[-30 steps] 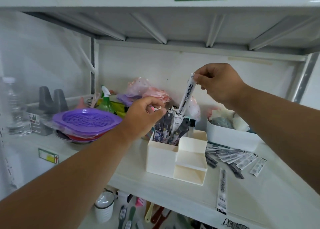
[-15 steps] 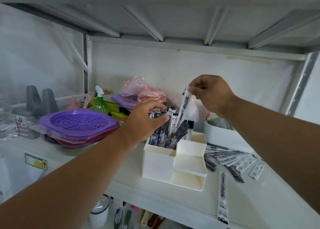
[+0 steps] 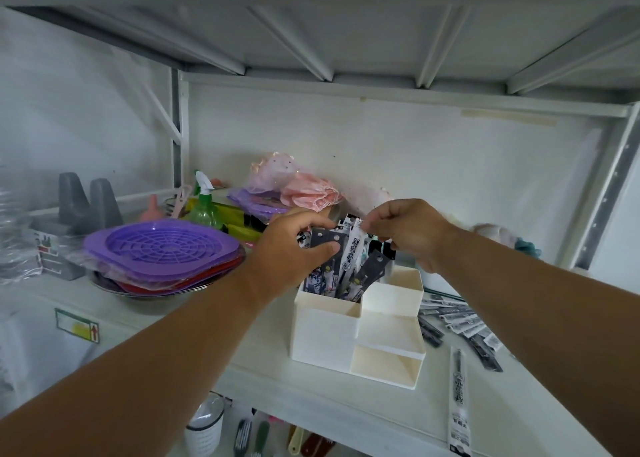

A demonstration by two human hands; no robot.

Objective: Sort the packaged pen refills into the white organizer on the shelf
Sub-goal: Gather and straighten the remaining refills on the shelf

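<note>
Both hands are up over the white organizer [image 3: 346, 332] as I watch. Left hand [image 3: 294, 248] has thumb and fingers curled around the tops of the dark packets standing in the tall rear-left compartment, gripping that bunch of packaged refills [image 3: 332, 273]. Right hand [image 3: 405, 231] pinches the top of a white refill packet [image 3: 355, 252] between fingertips, and that packet stands nearly upright, its lower end down among the others in the same compartment. I can't tell whether its bottom touches the compartment floor.

Organizer sits on the white shelf [image 3: 263, 380], near its front edge, with the lower stepped compartments on its right and near side showing pale insides. Right of the organizer, more loose refill packets [image 3: 457, 325] lie fanned flat on the shelf, and one long packet [image 3: 459, 404] lies alone nearer the edge, pointing toward me.

Over on the left, a purple plastic strainer [image 3: 162, 248] tops a stack of dishes, with a green spray bottle [image 3: 204, 203] behind it and pink wrapped bundles [image 3: 298, 183] farther back.
</note>
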